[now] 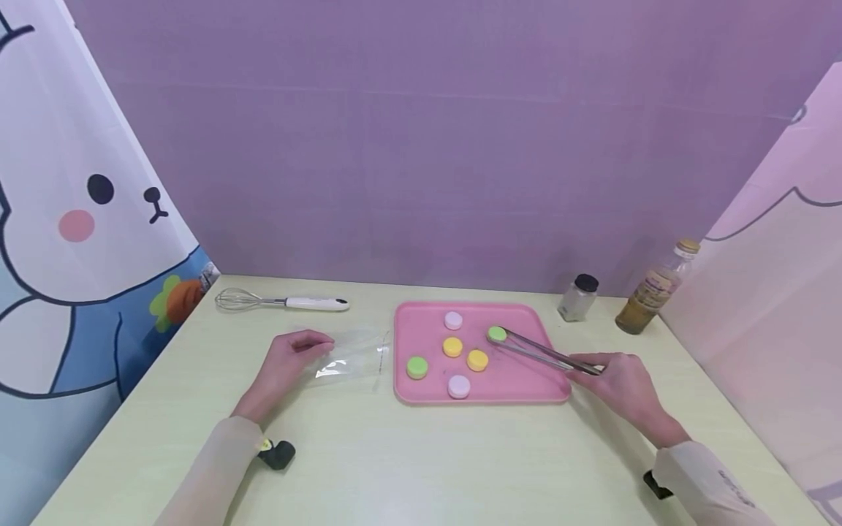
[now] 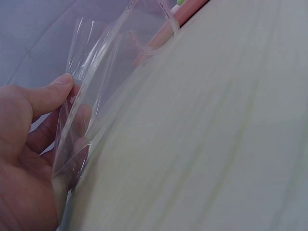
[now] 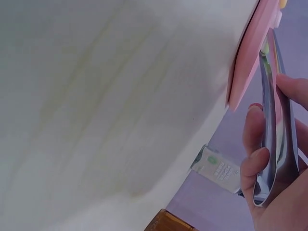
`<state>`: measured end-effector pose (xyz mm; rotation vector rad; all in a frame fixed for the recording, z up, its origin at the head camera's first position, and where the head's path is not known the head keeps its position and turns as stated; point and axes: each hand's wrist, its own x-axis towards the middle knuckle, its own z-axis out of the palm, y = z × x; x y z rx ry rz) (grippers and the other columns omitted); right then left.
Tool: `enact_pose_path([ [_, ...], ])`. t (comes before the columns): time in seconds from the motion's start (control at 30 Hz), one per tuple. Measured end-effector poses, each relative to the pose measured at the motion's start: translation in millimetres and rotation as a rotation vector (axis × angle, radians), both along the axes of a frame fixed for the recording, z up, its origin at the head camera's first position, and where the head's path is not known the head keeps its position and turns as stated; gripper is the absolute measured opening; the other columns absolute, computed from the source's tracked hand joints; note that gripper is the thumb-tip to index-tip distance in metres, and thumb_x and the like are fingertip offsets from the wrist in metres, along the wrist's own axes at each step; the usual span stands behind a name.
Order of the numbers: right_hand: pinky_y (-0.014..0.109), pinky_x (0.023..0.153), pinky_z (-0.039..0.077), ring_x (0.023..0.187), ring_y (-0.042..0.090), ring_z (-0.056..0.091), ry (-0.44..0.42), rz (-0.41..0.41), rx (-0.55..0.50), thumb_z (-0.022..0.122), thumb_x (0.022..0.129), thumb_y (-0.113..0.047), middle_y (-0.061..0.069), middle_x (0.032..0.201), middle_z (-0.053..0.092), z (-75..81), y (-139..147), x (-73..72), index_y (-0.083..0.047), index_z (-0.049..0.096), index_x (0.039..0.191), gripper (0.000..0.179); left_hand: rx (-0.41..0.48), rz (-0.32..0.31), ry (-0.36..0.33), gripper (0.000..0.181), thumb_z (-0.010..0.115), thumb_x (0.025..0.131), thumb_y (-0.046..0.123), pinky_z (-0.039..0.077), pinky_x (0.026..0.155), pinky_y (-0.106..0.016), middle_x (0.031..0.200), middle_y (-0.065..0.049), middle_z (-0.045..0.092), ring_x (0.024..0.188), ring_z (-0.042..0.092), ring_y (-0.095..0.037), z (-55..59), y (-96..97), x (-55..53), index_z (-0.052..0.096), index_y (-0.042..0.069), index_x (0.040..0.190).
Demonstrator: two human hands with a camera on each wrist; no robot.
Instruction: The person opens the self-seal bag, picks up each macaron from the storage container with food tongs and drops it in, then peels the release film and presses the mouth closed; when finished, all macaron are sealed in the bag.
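My left hand (image 1: 290,369) pinches a clear plastic bag (image 2: 103,82) between thumb and fingers, left of the tray. A seal strip runs along the bag's edge, and its free end reaches toward the tray. Metal tongs (image 1: 536,351) are gripped in my right hand (image 1: 621,387) over the right side of the pink tray (image 1: 526,387). Their tips stand on either side of a green macaron-like round (image 1: 497,334). Also on the tray lie another green round (image 1: 417,367), two yellow rounds (image 1: 452,347) and two pale purple rounds (image 1: 458,386).
A whisk (image 1: 289,302) with a white handle lies at the back left. Behind the tray's right end stand a small jar (image 1: 577,299) with a black lid and a corked bottle (image 1: 654,296) of brown liquid. A purple backdrop (image 1: 421,161) rises behind the table (image 1: 421,467).
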<state>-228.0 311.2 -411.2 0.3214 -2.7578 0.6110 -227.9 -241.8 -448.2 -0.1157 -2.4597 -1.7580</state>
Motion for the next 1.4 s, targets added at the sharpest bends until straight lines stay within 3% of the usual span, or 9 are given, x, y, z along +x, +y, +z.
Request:
enact_pose_path([
  [0.13,0.029,0.044,0.028,0.049,0.009,0.034,-0.025,-0.008,-0.007,0.086,0.081,-0.039,-0.016,0.043,0.039,-0.9,-0.4,-0.5,-0.017,0.082,0.104,0.033,-0.003,-0.005,-0.012,0.025,0.071,0.097,0.017,0.049,0.085,-0.024,0.108,-0.014,0.073,0.101,0.065,-0.025,6.9,3.0,3.8,0.072,-0.002,0.113],
  [0.37,0.029,0.045,0.03,0.049,0.01,0.035,-0.039,0.0,-0.004,0.084,0.084,-0.036,-0.012,0.045,0.041,0.3,-2.5,0.3,-0.015,0.082,0.105,0.031,-0.031,-0.01,-0.015,0.023,0.068,0.098,0.01,0.05,0.087,-0.027,0.108,-0.019,0.071,0.103,0.065,-0.031,32.3,12.3,18.3,0.07,-0.007,0.113],
  [0.67,0.029,0.044,0.031,0.044,0.008,0.032,-0.024,0.015,0.01,0.082,0.085,-0.034,-0.013,0.043,0.037,-0.6,-3.6,4.2,-0.013,0.082,0.106,0.029,-0.021,-0.012,-0.027,0.024,0.068,0.098,0.01,0.05,0.088,-0.029,0.11,-0.02,0.071,0.104,0.064,-0.032,37.5,14.5,23.7,0.07,-0.007,0.114],
  [0.87,0.028,0.045,0.031,0.046,0.007,0.034,0.032,0.02,0.015,0.084,0.084,-0.033,-0.017,0.043,0.038,-1.1,-4.7,8.2,-0.016,0.082,0.104,0.026,-0.03,-0.004,-0.022,0.023,0.068,0.097,0.01,0.05,0.087,-0.028,0.109,-0.019,0.071,0.104,0.064,-0.032,31.1,12.4,18.4,0.07,-0.006,0.113],
  [1.1,0.027,0.042,0.031,0.044,0.004,0.03,0.037,0.025,-0.032,0.084,0.084,-0.033,-0.018,0.043,0.039,5.5,-11.8,15.6,-0.017,0.083,0.103,0.025,-0.024,0.004,-0.01,0.024,0.071,0.097,0.017,0.049,0.086,-0.023,0.109,-0.012,0.072,0.103,0.065,-0.025,4.8,2.6,2.0,0.073,0.0,0.113],
  [1.4,0.022,0.034,0.026,0.039,-0.004,0.026,0.047,0.114,-0.118,0.087,0.081,-0.024,-0.01,0.066,0.07,11.9,-35.5,22.0,-0.013,0.082,0.101,0.024,-0.024,0.013,0.01,0.023,0.074,0.095,0.021,0.05,0.085,-0.022,0.107,-0.01,0.073,0.1,0.066,-0.022,0.5,2.0,0.6,0.075,0.004,0.111],
])
